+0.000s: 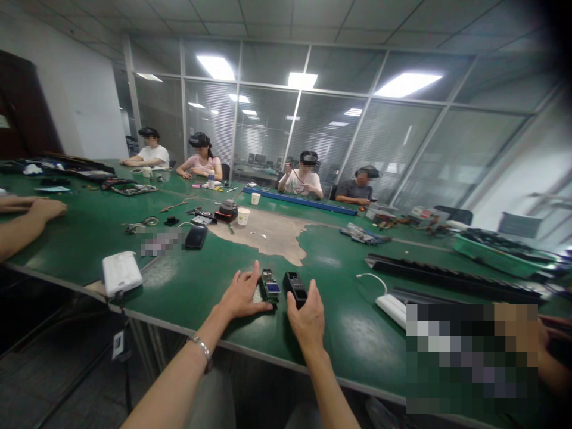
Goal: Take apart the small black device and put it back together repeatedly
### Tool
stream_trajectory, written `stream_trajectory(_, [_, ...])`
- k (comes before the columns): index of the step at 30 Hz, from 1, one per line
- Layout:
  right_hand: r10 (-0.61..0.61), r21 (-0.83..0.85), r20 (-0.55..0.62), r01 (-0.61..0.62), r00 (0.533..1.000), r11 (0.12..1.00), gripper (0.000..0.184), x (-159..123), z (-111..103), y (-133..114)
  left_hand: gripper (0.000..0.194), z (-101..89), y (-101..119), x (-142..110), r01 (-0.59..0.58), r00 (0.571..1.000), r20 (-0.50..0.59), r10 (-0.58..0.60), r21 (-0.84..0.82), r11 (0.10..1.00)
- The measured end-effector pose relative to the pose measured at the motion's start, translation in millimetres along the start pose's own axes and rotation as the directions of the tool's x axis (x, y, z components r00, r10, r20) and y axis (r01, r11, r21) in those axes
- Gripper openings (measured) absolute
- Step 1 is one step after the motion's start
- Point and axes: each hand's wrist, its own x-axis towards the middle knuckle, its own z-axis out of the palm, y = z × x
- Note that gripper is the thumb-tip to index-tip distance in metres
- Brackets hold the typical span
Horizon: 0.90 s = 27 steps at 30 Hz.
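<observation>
My left hand [243,295] lies flat on the green table [187,280], fingers spread, its thumb touching a small green circuit board with a blue screen [270,286]. My right hand [307,319] rests just right of it, thumb and fingers closed around the near end of a small black device [295,286]. The board and the black device lie side by side, a little apart. A metal bracelet [202,347] is on my left wrist.
A white box [121,271] sits at the left table edge, a white power strip [393,307] to the right, a long black tray [451,277] beyond. A black phone [195,236], paper cups [243,215] and parts lie mid-table. Several people sit at the far side; another person's arm [24,217] rests at left.
</observation>
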Motion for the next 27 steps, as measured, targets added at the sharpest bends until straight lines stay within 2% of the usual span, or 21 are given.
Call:
stream_trajectory(4, [-0.018, 0.023, -0.015, 0.018, 1.0, 1.0, 0.074, -2, -4, -2, 0.125, -0.3, 0, 0, 0.001, 1.0, 0.004, -0.001, 0.004, 1.0])
stream_trajectory(11, [-0.011, 0.016, 0.047, 0.01, 0.999, 1.0, 0.076, -4, -4, 1, 0.115, 1.9, -1, 1, -0.003, 1.0, -0.008, 0.004, 0.028, 1.0])
stream_trajectory(17, [0.048, 0.062, 0.071, -0.052, 0.996, 0.997, 0.069, -1, -5, 1, 0.123, 1.9, -1, 0, -0.001, 1.0, -0.013, 0.001, 0.014, 1.0])
stream_trajectory(22, [0.089, 0.144, 0.031, -0.093, 0.996, 0.985, 0.07, 16, -16, -20, 0.126, 2.3, 0, 1, -0.01, 1.0, -0.01, 0.01, 0.02, 1.0])
stream_trajectory(27, [0.053, 0.24, 0.031, -0.059, 0.998, 0.969, 0.065, 29, -18, -52, 0.127, 4.3, 0, 1, -0.022, 0.999, -0.03, 0.022, 0.019, 1.0])
